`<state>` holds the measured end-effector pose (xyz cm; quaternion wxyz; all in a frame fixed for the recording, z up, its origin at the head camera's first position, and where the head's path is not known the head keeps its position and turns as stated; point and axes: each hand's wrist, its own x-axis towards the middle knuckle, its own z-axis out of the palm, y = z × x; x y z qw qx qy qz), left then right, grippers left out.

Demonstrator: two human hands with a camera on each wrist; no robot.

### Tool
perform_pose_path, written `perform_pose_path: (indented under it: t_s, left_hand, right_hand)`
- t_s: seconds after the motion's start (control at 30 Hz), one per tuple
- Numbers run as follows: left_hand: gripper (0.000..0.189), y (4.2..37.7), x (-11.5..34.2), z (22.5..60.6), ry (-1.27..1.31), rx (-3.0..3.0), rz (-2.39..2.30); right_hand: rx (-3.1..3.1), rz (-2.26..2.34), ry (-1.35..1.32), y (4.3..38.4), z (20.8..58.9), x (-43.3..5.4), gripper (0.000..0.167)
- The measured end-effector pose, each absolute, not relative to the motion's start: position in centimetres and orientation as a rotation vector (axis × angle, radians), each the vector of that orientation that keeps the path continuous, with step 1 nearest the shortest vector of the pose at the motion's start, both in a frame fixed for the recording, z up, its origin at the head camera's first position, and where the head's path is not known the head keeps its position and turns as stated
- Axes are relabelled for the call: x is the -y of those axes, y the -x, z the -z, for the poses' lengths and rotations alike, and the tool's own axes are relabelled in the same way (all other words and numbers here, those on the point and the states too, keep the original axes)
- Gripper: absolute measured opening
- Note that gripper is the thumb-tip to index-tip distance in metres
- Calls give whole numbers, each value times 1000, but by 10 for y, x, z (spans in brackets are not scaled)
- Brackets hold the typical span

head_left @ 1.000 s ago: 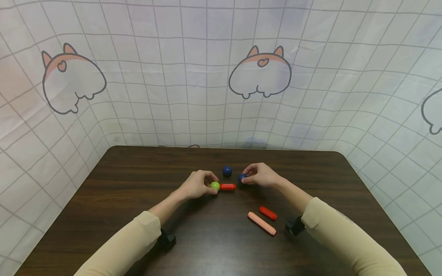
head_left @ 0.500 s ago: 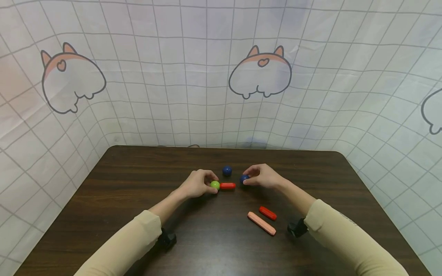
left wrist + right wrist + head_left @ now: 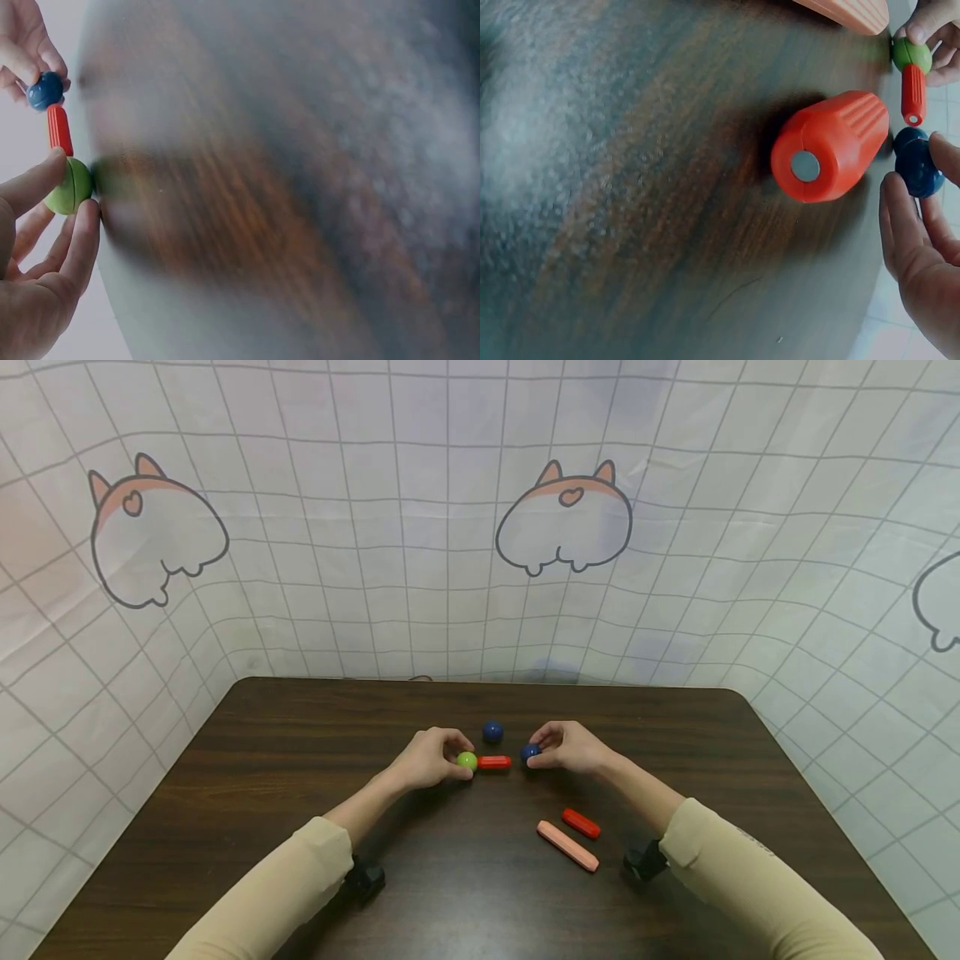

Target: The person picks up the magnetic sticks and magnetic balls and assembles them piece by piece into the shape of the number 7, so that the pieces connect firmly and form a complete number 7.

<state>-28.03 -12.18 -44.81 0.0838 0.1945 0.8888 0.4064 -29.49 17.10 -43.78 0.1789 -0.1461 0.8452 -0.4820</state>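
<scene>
My left hand [image 3: 427,760] pinches a green ball [image 3: 467,762] between thumb and fingers. A short red rod [image 3: 494,762] sticks out to the right from that ball, its free end showing a small silver disc in the right wrist view. Facing it, my right hand [image 3: 573,748] pinches a dark blue ball [image 3: 529,753], with a small gap between ball and rod end in the head view. A second blue ball [image 3: 492,732] sits just behind the rod, and in the right wrist view it partly overlaps the held one.
Closer to me on the dark wooden table [image 3: 247,777] lie a loose red rod [image 3: 581,823] and a longer peach rod [image 3: 567,846], both slanted, near my right forearm. A white grid-patterned curtain [image 3: 420,560] hangs beyond the table's back edge.
My right hand has shifted slightly toward me, bringing its blue ball nearly level with the red rod. The left hand, green ball and rod have hardly moved.
</scene>
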Motion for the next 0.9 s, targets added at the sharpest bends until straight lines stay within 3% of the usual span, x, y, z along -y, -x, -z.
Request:
perform_pose_path:
  t_s: [0.33,0.9]
  left_hand:
    - [29,286,122,451,-537,-2627,-1242]
    - [31,291,124,454,-553,-2554,-1322]
  right_hand:
    - [-2327,1421,386,292,436,-167,38]
    - [-2431,1367,392,292,440,-159,31]
